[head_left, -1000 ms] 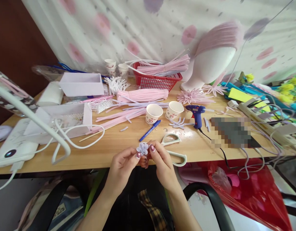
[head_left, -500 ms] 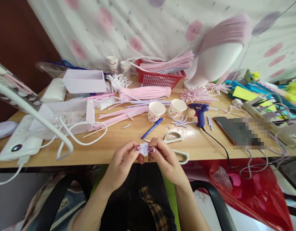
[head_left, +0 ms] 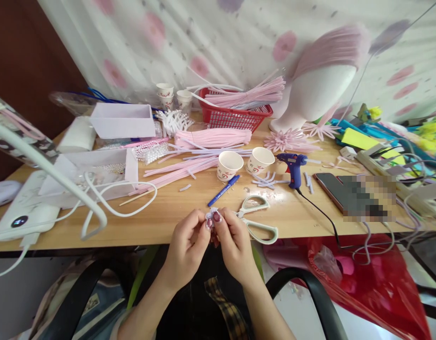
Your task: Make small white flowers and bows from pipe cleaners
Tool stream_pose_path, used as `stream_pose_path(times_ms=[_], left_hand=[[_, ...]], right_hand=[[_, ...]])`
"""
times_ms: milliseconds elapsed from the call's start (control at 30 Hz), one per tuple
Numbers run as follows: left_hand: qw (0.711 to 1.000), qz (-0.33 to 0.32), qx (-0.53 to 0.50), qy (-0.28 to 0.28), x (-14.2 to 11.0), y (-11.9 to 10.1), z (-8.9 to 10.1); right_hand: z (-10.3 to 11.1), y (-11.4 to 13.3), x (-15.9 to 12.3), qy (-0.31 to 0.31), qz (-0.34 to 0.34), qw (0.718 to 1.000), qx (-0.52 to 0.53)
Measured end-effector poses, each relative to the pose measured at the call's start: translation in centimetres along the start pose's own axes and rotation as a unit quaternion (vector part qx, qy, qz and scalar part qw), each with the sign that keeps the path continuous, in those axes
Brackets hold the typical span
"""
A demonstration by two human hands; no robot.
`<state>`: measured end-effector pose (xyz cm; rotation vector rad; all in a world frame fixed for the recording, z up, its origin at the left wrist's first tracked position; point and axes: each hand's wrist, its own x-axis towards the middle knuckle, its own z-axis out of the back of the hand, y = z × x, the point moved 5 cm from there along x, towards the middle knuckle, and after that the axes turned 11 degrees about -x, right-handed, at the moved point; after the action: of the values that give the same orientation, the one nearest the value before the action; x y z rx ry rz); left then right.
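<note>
Just above the table's front edge, my left hand (head_left: 187, 248) and my right hand (head_left: 236, 245) meet, thumbs side by side. Between their fingertips they pinch a small pale lilac fuzzy flower (head_left: 213, 211), mostly covered by the thumbs. White-handled scissors (head_left: 241, 214) lie right beside my right hand, their blades hidden behind it. Beyond the hands lies a blue pen (head_left: 224, 190). Two paper cups (head_left: 227, 175) stand behind the pen. Short lilac pipe cleaner pieces (head_left: 268, 181) lie to the right of the cups.
A blue glue gun (head_left: 294, 169) stands right of the cups, its cord running over the front edge. Pink pipe cleaners (head_left: 214, 137) lie behind, before a red basket (head_left: 235, 116). White cables and a power bank (head_left: 26, 212) occupy the left; phones (head_left: 329, 189) lie right.
My hands have drawn closer together and turned, bringing the thumbs side by side. The flower has tilted and is more covered. More of the scissors shows beside my right hand.
</note>
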<state>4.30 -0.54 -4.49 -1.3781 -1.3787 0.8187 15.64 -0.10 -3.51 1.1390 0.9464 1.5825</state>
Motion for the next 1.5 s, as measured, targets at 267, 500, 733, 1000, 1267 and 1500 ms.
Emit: stream_pose_path(times_ms=[267,500,733,1000,1267,1500], left_hand=[[0.998,-0.019,0.057,0.002,-0.9,-0.1,0.8],[0.999,0.042,-0.025,-0.02,-0.2,0.1,0.8],[0.999,0.031,-0.021,-0.013,0.0,0.0,0.7],[0.998,0.048,-0.015,-0.035,1.2,0.6,1.4],[0.992,0.083,-0.012,-0.097,2.2,2.5,2.7],[0.994,0.094,0.023,-0.043,2.3,3.0,3.2]], right_hand=[[-0.1,-0.2,0.0,0.058,-0.052,0.996,0.052],[-0.1,-0.3,0.0,0.061,-0.031,0.996,0.049],[-0.3,-0.7,-0.2,0.065,-0.008,0.998,0.003],[1.2,0.1,1.1,0.034,0.021,0.997,-0.067],[9.0,2.3,11.5,-0.161,0.004,0.954,-0.254],[9.0,5.9,2.5,-0.094,0.074,0.992,0.046]])
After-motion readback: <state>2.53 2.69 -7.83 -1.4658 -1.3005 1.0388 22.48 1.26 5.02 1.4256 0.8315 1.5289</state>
